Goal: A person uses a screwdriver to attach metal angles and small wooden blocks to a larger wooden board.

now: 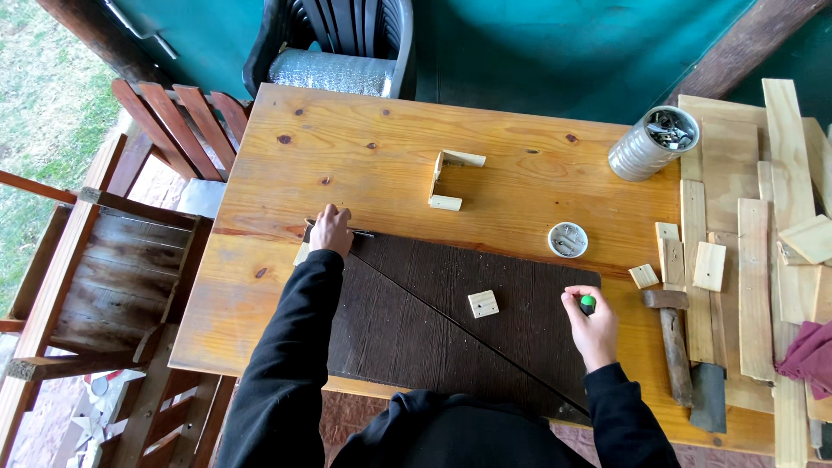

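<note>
A dark board [416, 321] is laid flat on the wooden counter [364, 156], near its front edge, with a thin diagonal line seen running across it from upper left to lower right. The left hand [332, 230] is pressed down at the board's upper left corner, fingers bent together over a thin dark tool [360, 232] that lies along the board's top edge; whether the tool is pinched or merely held down cannot be told. The right hand [592, 325] is held over the board's right edge, closed around a small green-tipped object [588, 303] gripped between thumb and fingers. Both arms are covered by black sleeves.

A small pale wood block [483, 303] is seen resting on the board, between the two hands and apart from both. Beyond the board, a U-shaped wooden piece [449, 180] is set on the counter. A small round tin [568, 239] holding bits of metal is placed just past the board's upper right corner, and a tall metal can [653, 143] filled with hardware is stood further back. To the right of the right hand, a hammer [672, 342] is laid with its handle toward the front edge, beside small offcuts [693, 260] and long pale planks [754, 286]. A dark red cloth [810, 355] is seen at the far right. Wooden chairs [130, 260] are stood to the counter's left.
</note>
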